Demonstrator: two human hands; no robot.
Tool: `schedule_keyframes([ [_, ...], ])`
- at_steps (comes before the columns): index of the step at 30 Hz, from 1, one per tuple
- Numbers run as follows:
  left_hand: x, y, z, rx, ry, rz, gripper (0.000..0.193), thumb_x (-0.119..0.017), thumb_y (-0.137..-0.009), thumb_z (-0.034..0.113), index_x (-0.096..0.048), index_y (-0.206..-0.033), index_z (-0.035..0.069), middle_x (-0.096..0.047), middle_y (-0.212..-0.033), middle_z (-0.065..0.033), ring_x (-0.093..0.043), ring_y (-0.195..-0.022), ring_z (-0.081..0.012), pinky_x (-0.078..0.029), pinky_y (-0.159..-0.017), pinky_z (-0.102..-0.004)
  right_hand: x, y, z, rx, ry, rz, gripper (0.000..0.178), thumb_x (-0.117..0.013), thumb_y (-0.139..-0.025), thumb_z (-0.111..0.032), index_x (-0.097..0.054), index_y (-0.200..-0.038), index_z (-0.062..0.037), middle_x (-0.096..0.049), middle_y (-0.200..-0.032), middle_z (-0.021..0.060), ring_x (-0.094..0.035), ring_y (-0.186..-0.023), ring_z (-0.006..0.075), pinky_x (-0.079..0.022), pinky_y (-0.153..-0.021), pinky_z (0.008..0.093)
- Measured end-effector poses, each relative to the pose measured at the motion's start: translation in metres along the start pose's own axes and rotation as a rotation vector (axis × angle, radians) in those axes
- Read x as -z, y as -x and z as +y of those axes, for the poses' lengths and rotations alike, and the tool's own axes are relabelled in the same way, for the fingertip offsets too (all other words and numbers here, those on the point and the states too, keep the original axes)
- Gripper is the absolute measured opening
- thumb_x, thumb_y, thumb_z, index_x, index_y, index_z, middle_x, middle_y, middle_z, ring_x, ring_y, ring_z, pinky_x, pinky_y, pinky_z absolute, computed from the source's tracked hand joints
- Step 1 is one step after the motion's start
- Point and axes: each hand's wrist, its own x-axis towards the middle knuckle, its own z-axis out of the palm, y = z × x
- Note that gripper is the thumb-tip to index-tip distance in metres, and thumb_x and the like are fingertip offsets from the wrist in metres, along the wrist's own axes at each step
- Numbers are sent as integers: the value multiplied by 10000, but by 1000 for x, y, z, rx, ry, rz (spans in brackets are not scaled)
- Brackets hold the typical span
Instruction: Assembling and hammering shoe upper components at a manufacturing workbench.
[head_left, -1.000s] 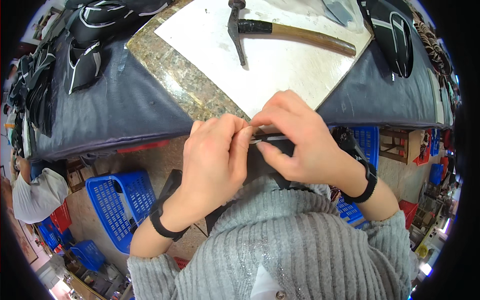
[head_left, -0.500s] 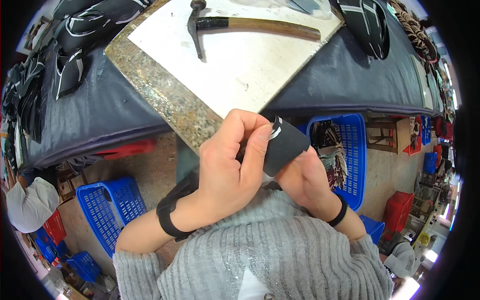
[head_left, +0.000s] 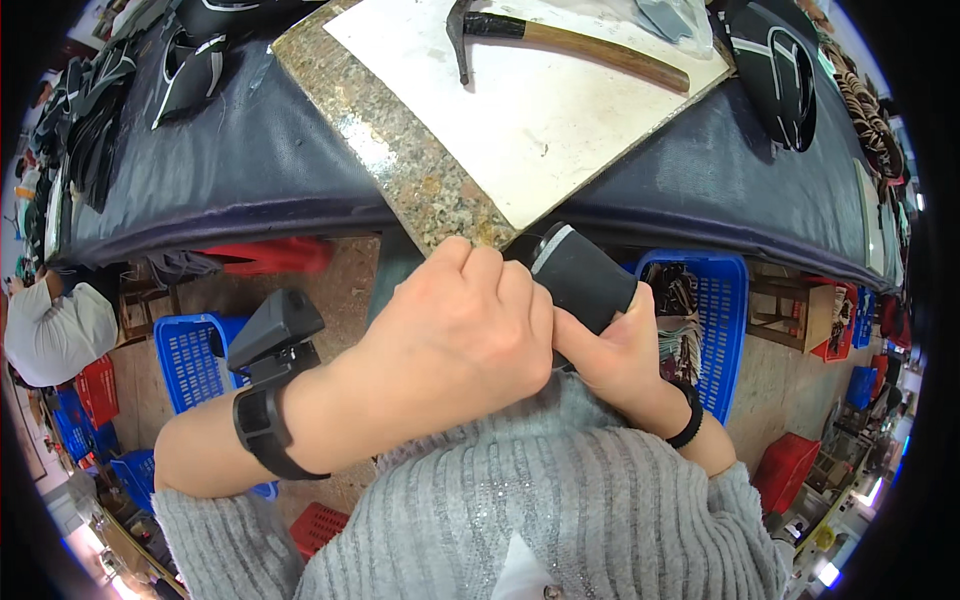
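In front of my chest, a black shoe upper [head_left: 588, 280] with a pale strip along one edge bulges up between my hands. My right hand [head_left: 622, 350] grips its lower right side, thumb laid across toward my left hand. My left hand [head_left: 465, 320] is closed with its knuckles upward, pressed against the upper's left side; its fingertips are hidden beneath the hand. A hammer [head_left: 600, 55] with a wooden handle lies beyond, on a white board [head_left: 540, 150] over a speckled stone slab [head_left: 400, 150].
Black shoe uppers [head_left: 775, 70] with light piping lie on the dark padded table [head_left: 290, 150] to both sides. The slab's corner juts toward my hands. Blue baskets [head_left: 722, 310] stand below the table's edge. A person [head_left: 60, 335] sits at far left.
My left hand has turned over from a fingertip pinch to a knuckles-up hold, its forearm swinging outward. The upper now shows its rounded outside, and the table has shifted rightward and up in view.
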Motion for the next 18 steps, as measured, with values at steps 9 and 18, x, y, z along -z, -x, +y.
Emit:
schedule_keyframes([
  [9, -11, 4, -20, 437, 794, 132, 42, -622, -696, 6, -619, -736, -7, -609, -621, -117, -637, -550, -218, -493, -529, -295, -4, -2, -5, -178, -203, 22, 71, -626, -793, 0, -628, -862, 18, -636, -795, 11, -573, -730, 63, -479, -646, 237],
  [18, 3, 5, -19, 300, 518, 217, 89, -670, -685, 20, -601, -740, 15, -577, -644, -93, -603, -570, -232, -483, -530, -319, -2, -4, -5, -210, -237, 71, 79, -630, -798, 0, -628, -874, 20, -639, -814, 13, -572, -739, 67, -480, -653, 235],
])
